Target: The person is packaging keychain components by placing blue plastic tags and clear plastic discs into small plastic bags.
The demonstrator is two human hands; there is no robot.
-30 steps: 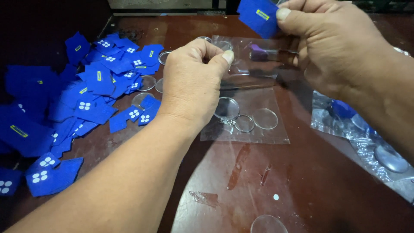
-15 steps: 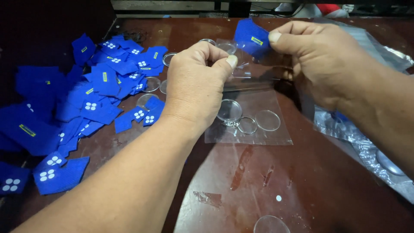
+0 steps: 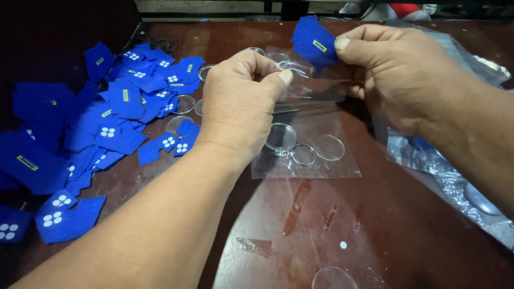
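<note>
The left hand [image 3: 238, 104] is clenched, thumb pressed against the curled forefinger, pinching the near edge of a clear bag [image 3: 305, 85] that it holds above the surface [image 3: 407, 225]. The right hand [image 3: 399, 75] grasps a blue patch [image 3: 313, 38] between thumb and forefinger, just past the far edge of the bag; its other fingers are curled under, and whether they also touch the bag cannot be told.

Below the bag, flat on the surface, lies a clear sheet [image 3: 308, 147]. On it rest a round clear disc [image 3: 281, 136], a metal ring [image 3: 304, 155] touching the disc's lower edge by a short chain, and a second clear disc [image 3: 329, 147] just beside the ring.

Left of the bag a heap of blue patches [image 3: 123, 107] spreads over the surface, some bearing white dots and some a small yellow tab; a few clear discs [image 3: 184, 104] lie among them. Right of the bag, under the right forearm, lies a crumpled plastic bag [image 3: 455, 182] holding more clear pieces. Well toward the person from the bag, at the lower edge of the view, another clear disc [image 3: 333, 278] lies on the surface.
</note>
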